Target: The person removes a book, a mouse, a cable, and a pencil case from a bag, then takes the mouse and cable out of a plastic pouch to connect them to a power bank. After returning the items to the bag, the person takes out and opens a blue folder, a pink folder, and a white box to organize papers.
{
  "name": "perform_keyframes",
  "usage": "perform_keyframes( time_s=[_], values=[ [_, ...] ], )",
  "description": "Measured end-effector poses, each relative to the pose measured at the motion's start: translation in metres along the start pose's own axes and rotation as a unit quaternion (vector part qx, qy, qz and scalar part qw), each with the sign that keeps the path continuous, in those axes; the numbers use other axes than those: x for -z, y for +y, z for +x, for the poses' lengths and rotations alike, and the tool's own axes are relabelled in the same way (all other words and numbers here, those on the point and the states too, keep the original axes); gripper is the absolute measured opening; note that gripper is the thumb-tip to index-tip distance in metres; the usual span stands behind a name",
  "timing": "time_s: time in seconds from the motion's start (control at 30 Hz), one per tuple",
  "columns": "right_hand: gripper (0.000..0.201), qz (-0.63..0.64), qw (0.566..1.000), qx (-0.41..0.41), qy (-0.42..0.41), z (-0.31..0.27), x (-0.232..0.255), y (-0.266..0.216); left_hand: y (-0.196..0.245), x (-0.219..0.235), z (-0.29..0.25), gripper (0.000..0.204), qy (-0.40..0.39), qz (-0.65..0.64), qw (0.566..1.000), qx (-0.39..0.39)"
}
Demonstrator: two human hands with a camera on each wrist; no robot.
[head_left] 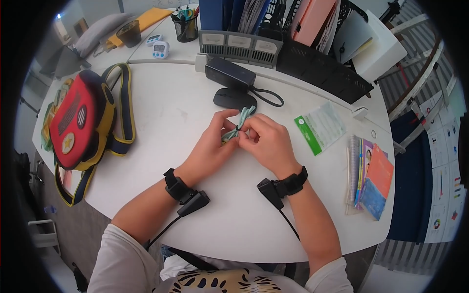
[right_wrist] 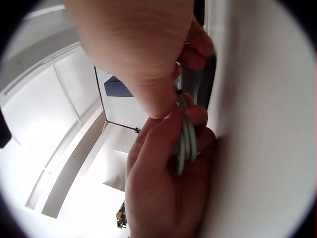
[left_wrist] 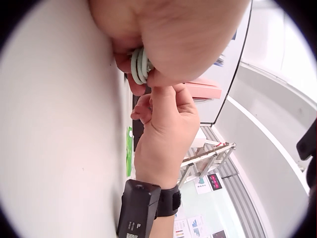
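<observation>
A pale green cable [head_left: 246,114], folded into a small looped bundle, is between the two hands over the middle of the table. Around its waist runs a narrow black tie [head_left: 238,128]. My left hand [head_left: 213,144] grips the bundle, and its loops [right_wrist: 187,141] show between the fingers in the right wrist view. Thumb and fingertips of my right hand [head_left: 270,142] pinch at the black tie, close against the left fingertips. In the left wrist view, rounded cable loops [left_wrist: 139,67] stick out beside the left thumb. The right fingertips partly hide the tie.
Just beyond the hands lie a black mouse [head_left: 235,99] and a black case [head_left: 229,74] with a strap. To the right are a green-and-clear packet [head_left: 320,128] and several notebooks [head_left: 370,176]. A red backpack [head_left: 78,119] is at the left. File holders [head_left: 322,66] line the back.
</observation>
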State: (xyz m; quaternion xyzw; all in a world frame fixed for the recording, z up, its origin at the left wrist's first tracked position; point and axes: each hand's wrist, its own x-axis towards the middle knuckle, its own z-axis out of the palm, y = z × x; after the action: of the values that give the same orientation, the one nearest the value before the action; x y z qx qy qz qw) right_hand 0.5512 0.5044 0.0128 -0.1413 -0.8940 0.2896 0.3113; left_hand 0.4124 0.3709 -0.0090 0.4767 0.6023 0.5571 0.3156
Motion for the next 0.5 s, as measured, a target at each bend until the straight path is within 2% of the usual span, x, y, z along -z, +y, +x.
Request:
perform_keyframes(
  time_s=[0.03, 0.1, 0.23, 0.27, 0.3, 0.33, 0.4, 0.43, 0.47, 0.5],
  values=[
    [0.014, 0.001, 1.0, -0.002, 0.001, 0.0, 0.0, 0.0, 0.0, -0.001, -0.001, 0.06, -0.002, 0.008, 1.0, -0.01],
    [0.014, -0.075, 0.994, 0.044, 0.07, 0.003, 0.003, -0.001, 0.002, -0.001, -0.003, 0.06, -0.006, 0.015, 1.0, -0.02],
    [0.013, -0.087, 0.987, 0.039, 0.13, 0.01, 0.018, 0.005, 0.02, 0.004, -0.006, 0.057, -0.077, 0.095, 0.992, 0.01],
    [0.013, -0.056, 0.987, -0.036, 0.146, 0.014, 0.029, 0.01, 0.024, 0.005, -0.007, 0.056, -0.11, 0.135, 0.984, 0.028],
    [0.012, -0.025, 0.981, -0.111, 0.16, 0.016, 0.041, 0.016, 0.024, 0.005, -0.008, 0.056, -0.109, 0.135, 0.984, 0.029],
    [0.012, -0.025, 0.981, -0.11, 0.158, 0.017, 0.056, 0.022, 0.024, 0.004, -0.008, 0.049, -0.106, 0.124, 0.986, 0.02],
    [0.011, 0.022, 0.97, -0.242, 0.012, 0.019, 0.086, 0.031, 0.021, 0.003, -0.007, 0.041, -0.1, 0.112, 0.989, 0.01],
    [0.011, 0.022, 0.97, -0.241, 0.012, 0.018, 0.094, 0.027, 0.015, 0.003, -0.005, 0.033, -0.08, 0.013, 0.996, 0.038],
    [0.012, -0.025, 0.965, -0.252, -0.074, 0.014, 0.1, 0.022, 0.012, 0.003, -0.004, 0.024, -0.06, -0.087, 0.992, 0.066],
    [0.014, -0.072, 0.95, -0.26, -0.158, 0.011, 0.104, 0.019, 0.013, 0.004, -0.003, 0.024, -0.06, -0.086, 0.992, 0.065]
  ],
)
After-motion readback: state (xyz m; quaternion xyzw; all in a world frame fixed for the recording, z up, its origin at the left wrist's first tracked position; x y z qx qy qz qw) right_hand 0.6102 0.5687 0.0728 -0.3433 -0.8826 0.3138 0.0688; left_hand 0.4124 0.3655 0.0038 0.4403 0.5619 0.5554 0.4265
